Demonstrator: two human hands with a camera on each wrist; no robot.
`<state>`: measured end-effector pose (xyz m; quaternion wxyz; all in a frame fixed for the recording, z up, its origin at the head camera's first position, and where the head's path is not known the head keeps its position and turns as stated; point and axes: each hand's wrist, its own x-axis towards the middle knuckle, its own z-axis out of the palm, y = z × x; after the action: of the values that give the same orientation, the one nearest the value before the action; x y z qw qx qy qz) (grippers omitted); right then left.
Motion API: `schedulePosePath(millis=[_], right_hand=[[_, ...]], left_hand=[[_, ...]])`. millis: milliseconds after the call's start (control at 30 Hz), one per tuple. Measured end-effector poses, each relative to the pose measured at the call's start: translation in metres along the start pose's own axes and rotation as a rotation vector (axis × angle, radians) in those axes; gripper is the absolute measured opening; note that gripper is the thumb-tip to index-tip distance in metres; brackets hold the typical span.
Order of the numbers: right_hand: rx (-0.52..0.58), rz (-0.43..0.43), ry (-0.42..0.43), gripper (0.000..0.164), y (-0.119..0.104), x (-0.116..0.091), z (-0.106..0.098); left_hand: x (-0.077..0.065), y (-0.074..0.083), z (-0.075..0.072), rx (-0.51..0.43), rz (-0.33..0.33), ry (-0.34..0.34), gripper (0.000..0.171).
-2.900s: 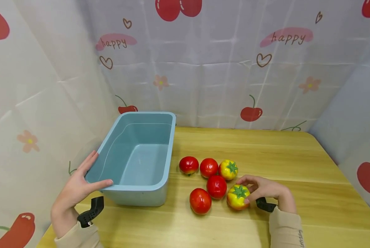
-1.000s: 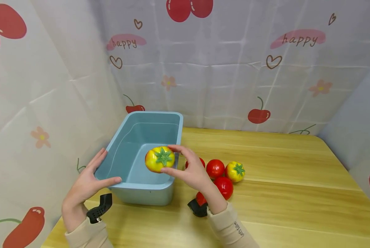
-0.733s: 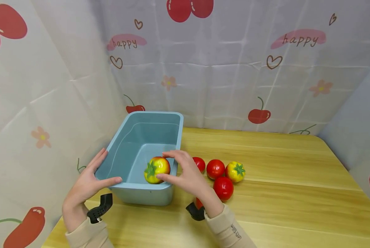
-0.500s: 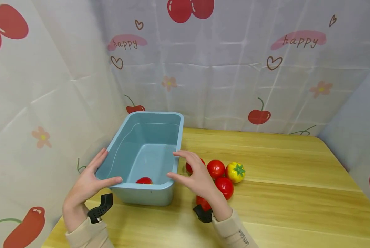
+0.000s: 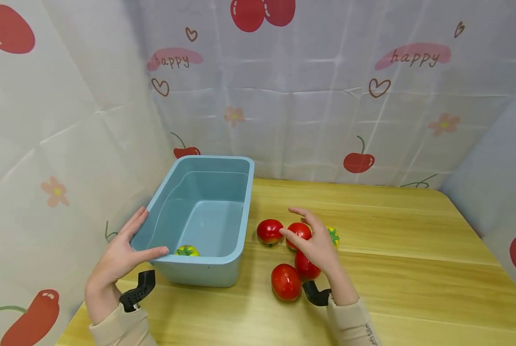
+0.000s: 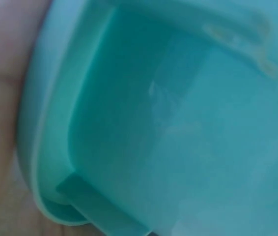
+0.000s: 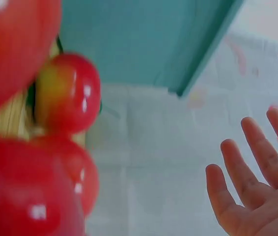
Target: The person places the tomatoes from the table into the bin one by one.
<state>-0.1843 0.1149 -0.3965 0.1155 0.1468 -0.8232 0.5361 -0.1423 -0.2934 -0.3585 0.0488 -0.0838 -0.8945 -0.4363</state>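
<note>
one yellow tomato [image 5: 186, 251] lies inside the blue bin [image 5: 193, 273], at its near end in the lower left of the frame; only its top shows above the near rim. the other five are out on the table [image 5: 413, 288] just below the middle of the frame, so the filling looks barely begun: four red tomatoes [image 5: 286, 282] and a second yellow one [image 5: 334, 237], partly hidden behind the right hand [image 5: 320, 246]. that hand holds nothing; its fingers and thumb are parted above the cluster. the left hand [image 5: 121, 252] is spread across the bin's near left corner, thumb laid straight along the near rim, fingers extended against the side.

the bin seems to be smooth, rigid plastic, deep and rectangular with rounded corners and a thick lip. the tomatoes are round to slightly squat, glossy enough to throw hard white highlights, and look artificial. the yellow ones carry flat green star-shaped tops and look gently ribbed. the table has pale yellow wood grain, and the thin, creased cloth [image 5: 301, 120] filling the upper frame is printed with cherries, hearts and flowers.
</note>
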Motion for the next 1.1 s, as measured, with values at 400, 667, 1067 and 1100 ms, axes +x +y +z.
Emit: schedulePosePath(millis=[400, 667, 1067, 1100], right_hand=[[0.021, 0.038, 0.108, 0.054, 0.045, 0.005, -0.046], [-0.004, 0.173, 0.055, 0.060, 0.070, 0.000, -0.063], [-0.015, 0.320, -0.131, 0.073, 0.099, -0.007, -0.071], [-0.010, 0.324, -0.144, 0.073, 0.100, -0.008, -0.071]], left_hand=[[0.000, -0.002, 0.001, 0.004, 0.019, 0.004, 0.098], [0.000, -0.001, 0.001, 0.000, 0.023, 0.006, 0.098], [-0.001, -0.001, 0.001, 0.009, 0.019, 0.008, 0.099], [-0.001, -0.001, 0.001, 0.010, 0.020, 0.006, 0.099]])
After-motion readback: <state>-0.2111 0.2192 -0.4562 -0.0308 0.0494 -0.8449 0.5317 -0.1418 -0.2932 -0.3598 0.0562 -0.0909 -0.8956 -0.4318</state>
